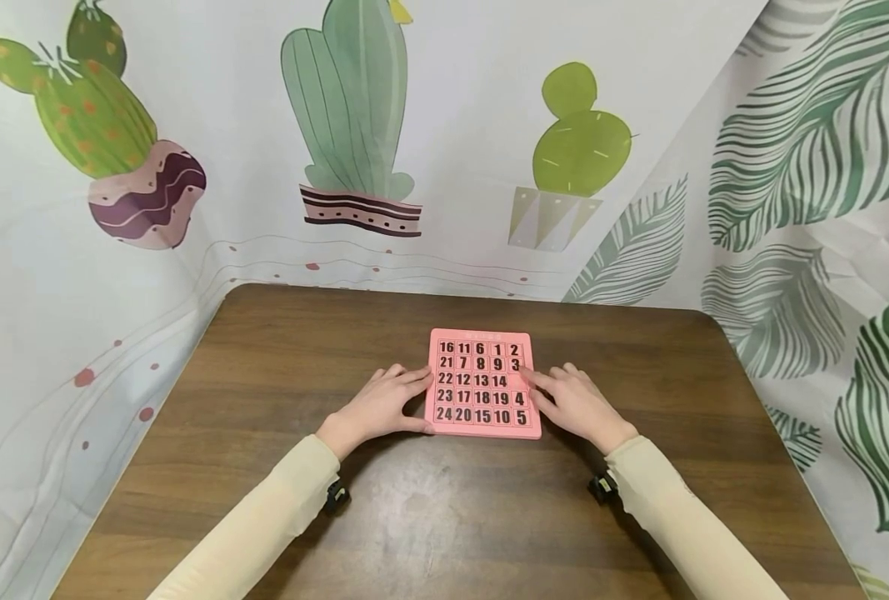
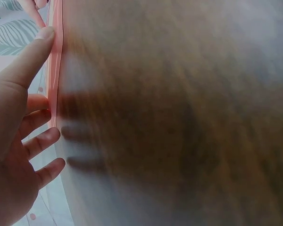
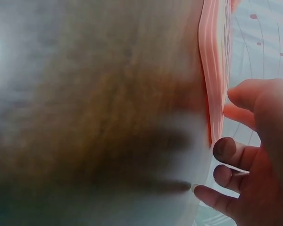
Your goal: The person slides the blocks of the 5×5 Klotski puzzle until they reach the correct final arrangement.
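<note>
- The board (image 1: 486,431) lies on the table (image 1: 414,517) between the hands, its left edge touching the left hand (image 1: 378,404), its right edge against the right hand (image 1: 575,404)
- The left hand is spread, thumb at the board's near corner, index fingertip on the edge farther out; it pinches nothing, only braces the side
- The right hand has its index fingertip over the rim by the gap (image 1: 516,381), thumb bent close to the edge, remaining fingers loosely bent; no pinch shows
- Just beyond the right index tip sits tile 3 (image 1: 515,364); on the near side of the gap, tile 4 (image 1: 519,399); across it, towards the left hand, tile 14 (image 1: 499,382)
- Whether that index tip presses tile 3 or bare gap, I cannot tell
- To slide a tile cleanly, the left hand should brace firmly, so the board does not skid away from the right
- A light push, straight along row or column, would likely serve best; a slanted one could jam
- The right index is best lifted clear of the gap before a tile enters
</note>
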A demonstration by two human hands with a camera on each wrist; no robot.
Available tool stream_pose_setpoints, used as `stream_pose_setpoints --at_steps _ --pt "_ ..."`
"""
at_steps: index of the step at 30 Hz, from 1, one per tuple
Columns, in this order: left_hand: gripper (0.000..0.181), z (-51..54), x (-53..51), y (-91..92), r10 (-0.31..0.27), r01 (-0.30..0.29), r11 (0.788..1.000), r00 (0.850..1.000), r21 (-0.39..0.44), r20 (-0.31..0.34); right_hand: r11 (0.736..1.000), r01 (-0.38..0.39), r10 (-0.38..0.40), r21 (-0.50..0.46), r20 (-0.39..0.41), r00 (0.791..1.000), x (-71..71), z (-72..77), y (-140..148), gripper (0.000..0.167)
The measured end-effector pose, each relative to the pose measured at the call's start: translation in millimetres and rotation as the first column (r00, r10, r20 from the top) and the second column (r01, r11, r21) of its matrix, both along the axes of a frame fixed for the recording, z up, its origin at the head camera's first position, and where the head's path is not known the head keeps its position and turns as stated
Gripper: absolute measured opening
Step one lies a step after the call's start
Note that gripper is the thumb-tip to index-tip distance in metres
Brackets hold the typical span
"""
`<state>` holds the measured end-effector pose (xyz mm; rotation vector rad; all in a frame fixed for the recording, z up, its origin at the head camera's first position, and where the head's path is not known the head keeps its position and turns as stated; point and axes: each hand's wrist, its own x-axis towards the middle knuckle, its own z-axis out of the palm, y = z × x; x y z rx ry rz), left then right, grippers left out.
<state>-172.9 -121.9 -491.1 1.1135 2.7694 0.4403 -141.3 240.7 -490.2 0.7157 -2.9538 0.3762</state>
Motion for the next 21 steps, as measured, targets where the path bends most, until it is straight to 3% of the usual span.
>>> stream_pose_setpoints --at_steps 13,21 --pt "0.095 -0.3 -0.5 -0.4 0.004 -0.004 1.000 1.000 0.000 0.007 0.996 -0.092 0.093 0.009 -0.032 0.995 32.3 1.2 7 0.041" --pt "0.094 2.2 0.2 0.2 0.001 -0.001 1.000 1.000 0.014 0.007 0.993 -0.116 0.117 0.013 -0.055 0.992 37.0 -0.9 8 0.040"
